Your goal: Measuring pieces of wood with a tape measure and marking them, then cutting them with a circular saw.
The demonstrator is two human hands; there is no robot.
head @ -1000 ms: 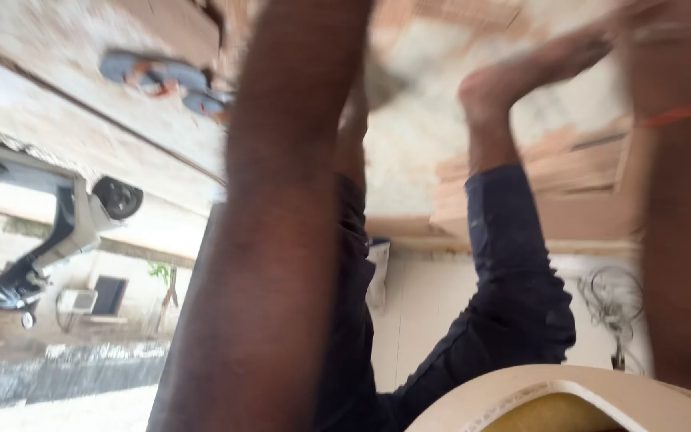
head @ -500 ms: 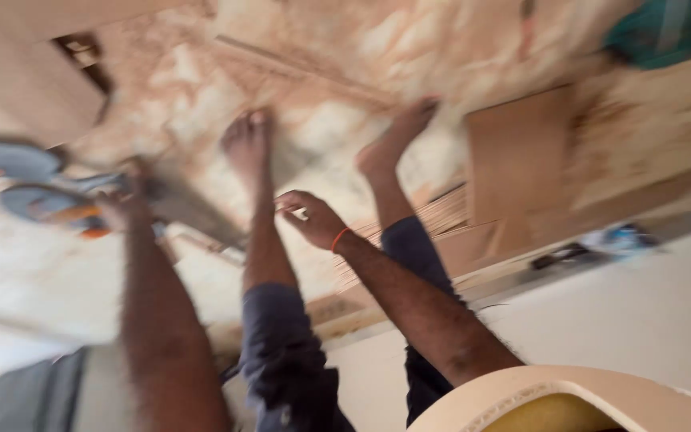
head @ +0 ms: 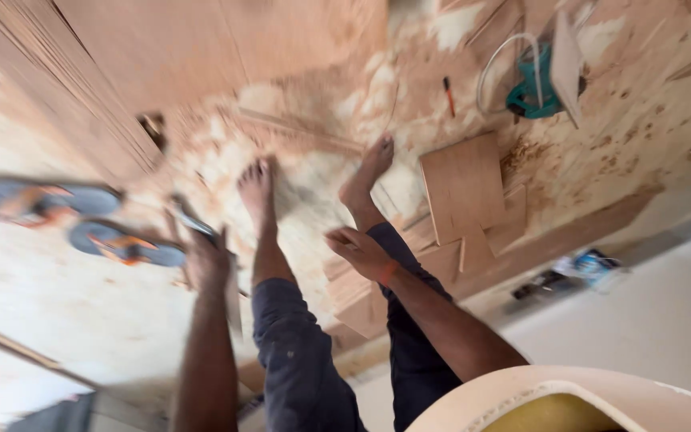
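At the near edge a curved cream brim (head: 521,392) with a yellow underside fills the lower right corner. Just beyond it, two legs in dark blue trousers (head: 297,360) reach out to bare feet on the dusty floor (head: 57,320). The left hand (head: 205,260) hangs left of the legs with its fingers (head: 193,240) closed around a thin, dark, blurred tool (head: 193,224) whose kind cannot be told; the tool sticks out from the top of the fist toward the sandals. The right hand (head: 359,252), with an orange band at the wrist, sits between the legs with its fingers loosely spread and nothing in them. To the left lie two blue and orange sandals (head: 125,244), near the left hand. Right of the feet lie flat wooden board offcuts (head: 461,188) in a loose pile. Farther right a teal power tool (head: 533,92) rests with a white cord looped by it, and a large plywood sheet (head: 161,56) lies at the far left.
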